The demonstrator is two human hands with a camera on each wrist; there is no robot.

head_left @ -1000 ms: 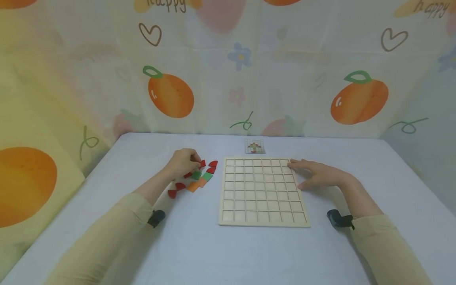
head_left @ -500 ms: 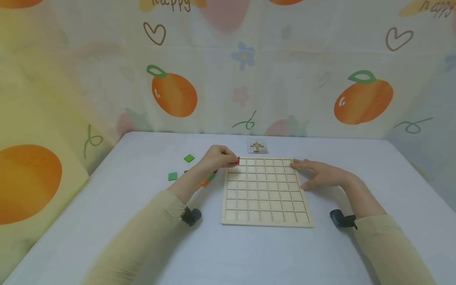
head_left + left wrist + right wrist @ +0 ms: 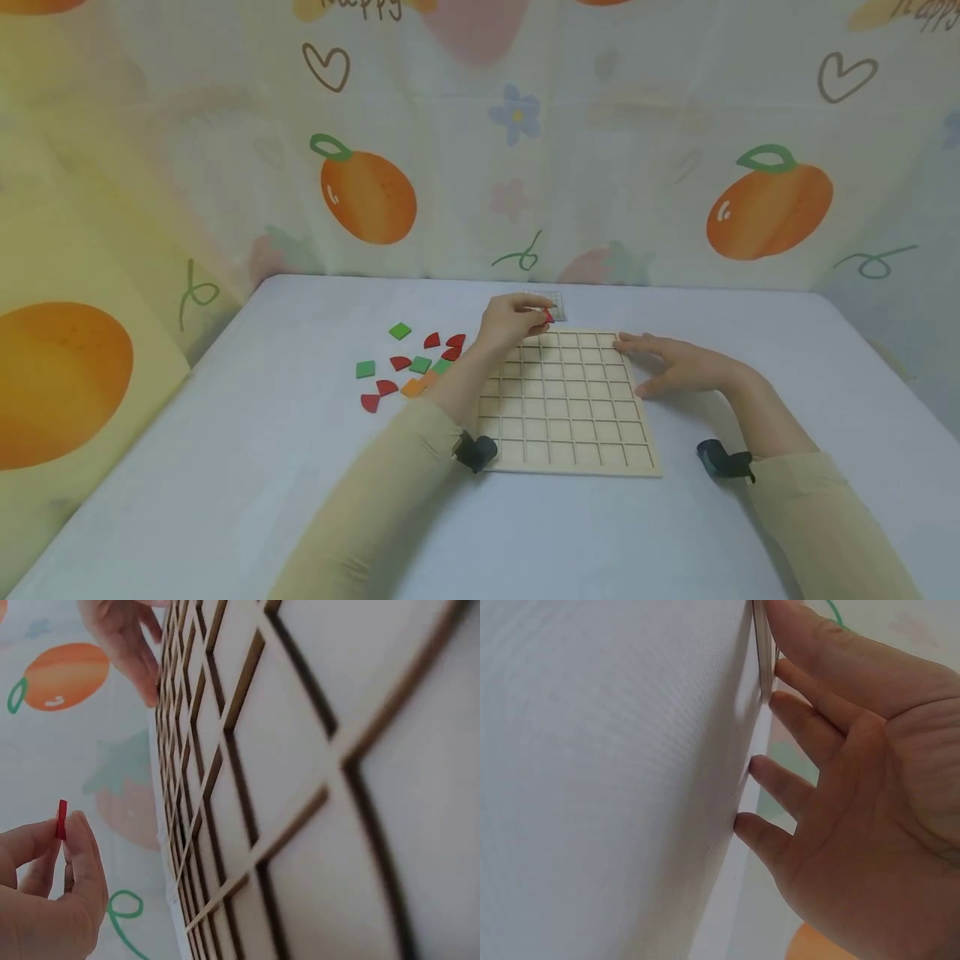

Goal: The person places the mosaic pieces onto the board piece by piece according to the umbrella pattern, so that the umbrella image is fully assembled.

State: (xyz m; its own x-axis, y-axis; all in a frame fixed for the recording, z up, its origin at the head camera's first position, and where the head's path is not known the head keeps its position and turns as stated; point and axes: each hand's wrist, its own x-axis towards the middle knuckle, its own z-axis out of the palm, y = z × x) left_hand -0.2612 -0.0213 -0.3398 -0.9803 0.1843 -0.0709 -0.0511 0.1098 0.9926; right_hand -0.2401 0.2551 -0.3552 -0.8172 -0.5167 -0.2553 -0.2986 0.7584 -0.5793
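Between thumb and fingertips, my left hand [image 3: 512, 321] pinches a small red tile [image 3: 61, 819], held above the far edge of the wooden grid board [image 3: 566, 408]. In the head view that hand partly covers a small printed card [image 3: 557, 305] behind the board. My right hand [image 3: 682, 365] rests at the board's right edge with fingers spread; in the right wrist view, its thumb and fingertips touch the board's side and the white table. The board's visible cells hold no tiles. The held tile's full outline is hidden by the fingers.
Left of the board lie loose tiles: several red quarter-rounds [image 3: 386, 387], several green squares [image 3: 365, 369] and orange pieces [image 3: 412, 387]. The white tabletop [image 3: 225, 467] ends at a patterned cloth backdrop [image 3: 450, 167].
My left hand has lifted a red tile from the loose pieces and carried it rightward, over the board's far edge. My right hand has stayed at the board's right edge.
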